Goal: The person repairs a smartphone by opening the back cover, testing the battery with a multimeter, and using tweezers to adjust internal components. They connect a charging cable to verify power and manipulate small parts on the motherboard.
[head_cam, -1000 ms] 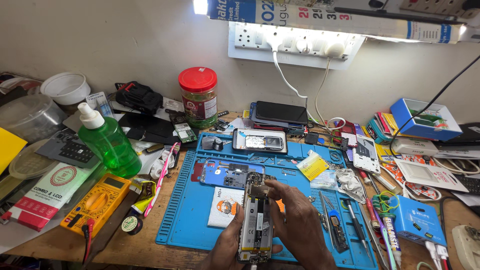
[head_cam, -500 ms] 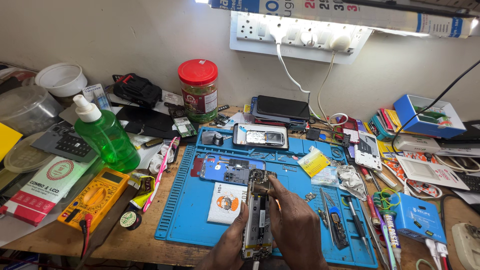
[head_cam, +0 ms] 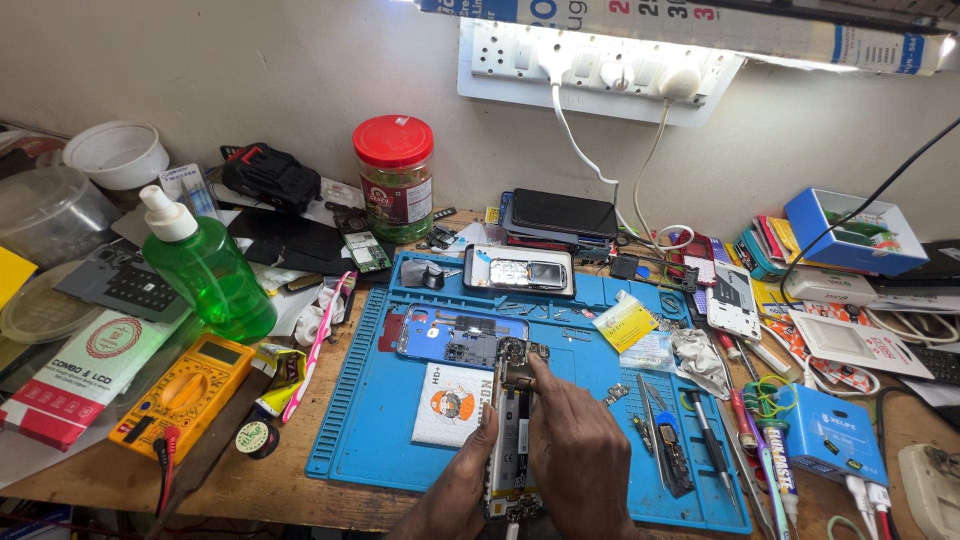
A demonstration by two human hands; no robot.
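Blue mat [head_cam: 380,420] bears opened phone [head_cam: 512,440] between left hand [head_cam: 455,490] and right hand [head_cam: 580,460].

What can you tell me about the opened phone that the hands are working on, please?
The opened phone lies lengthwise on the blue mat, back cover off, showing circuit board, metal shields and a dark battery. The left hand steadies its left edge; the right hand covers its right side, fingertips pressing near the top.

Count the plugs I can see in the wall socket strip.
3, all in the white socket strip on the wall: one left of centre, one mid-strip, one toward its right end. Glare may hide others.
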